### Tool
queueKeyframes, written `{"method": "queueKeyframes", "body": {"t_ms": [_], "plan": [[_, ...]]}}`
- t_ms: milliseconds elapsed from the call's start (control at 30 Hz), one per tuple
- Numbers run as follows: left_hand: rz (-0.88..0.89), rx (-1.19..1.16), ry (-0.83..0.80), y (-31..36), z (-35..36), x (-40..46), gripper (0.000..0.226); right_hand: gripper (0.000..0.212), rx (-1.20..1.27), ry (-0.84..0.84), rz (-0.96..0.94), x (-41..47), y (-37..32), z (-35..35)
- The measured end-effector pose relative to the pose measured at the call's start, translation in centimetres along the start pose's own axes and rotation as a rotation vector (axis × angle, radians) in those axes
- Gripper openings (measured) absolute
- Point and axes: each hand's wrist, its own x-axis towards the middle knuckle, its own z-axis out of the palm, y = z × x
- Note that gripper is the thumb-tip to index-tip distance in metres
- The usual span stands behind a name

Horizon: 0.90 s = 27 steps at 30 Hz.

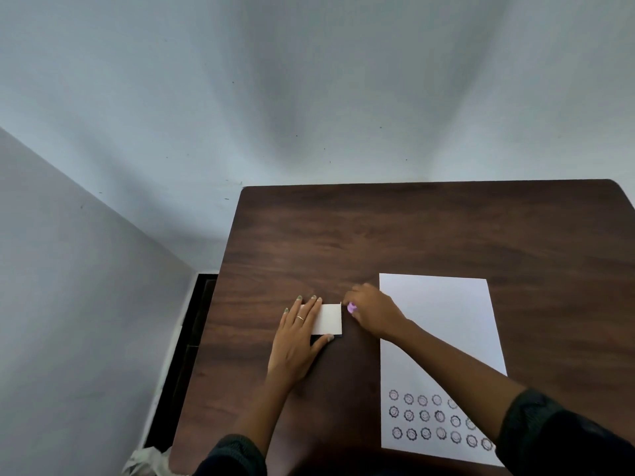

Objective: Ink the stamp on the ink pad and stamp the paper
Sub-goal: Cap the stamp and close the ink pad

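Observation:
A small white ink pad box (329,318) lies on the dark wooden table (412,228). My left hand (299,338) rests flat on its left part, fingers spread, thumb along its near edge. My right hand (372,312) is at the box's right edge, fingers closed around a small purple stamp (351,307), of which only a bit shows. A white sheet of paper (443,324) lies to the right, partly under my right forearm. Several round stamped marks (433,417) fill rows near its bottom edge.
The table's left edge runs close to a pale wall corner, with a dark gap (185,338) of floor beside it. Crumpled pale material (147,462) lies on the floor at the bottom left. Bare wood stretches beyond the paper to the far edge.

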Motion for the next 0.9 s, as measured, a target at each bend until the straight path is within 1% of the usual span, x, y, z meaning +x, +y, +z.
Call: {"method": "queueKeyframes", "body": {"t_ms": [100,200,333,467,600,900], "plan": [[0.028,0.011,-0.01,0.1,-0.5,1.7,0.071,0.019,0.035,0.024,0.046,0.5,1.2,-0.9],[0.041,-0.002,-0.02,0.6,-0.7,3.5,0.071,0.017,0.083,0.008,0.087,1.3,2.1,-2.2],[0.061,0.006,-0.046,1.1,-0.9,5.3,0.072,0.025,0.096,0.001,0.07,1.7,2.5,-3.1],[0.065,0.008,-0.058,1.2,-1.0,6.2,0.072,0.034,0.109,0.033,0.094,1.6,2.6,-3.0],[0.078,0.011,-0.061,1.3,-1.0,6.6,0.072,0.032,0.111,0.066,0.101,1.5,2.6,-2.6],[0.088,0.038,-0.061,1.3,-0.9,6.7,0.072,0.031,0.094,0.076,0.103,1.6,2.5,-2.5]]}}
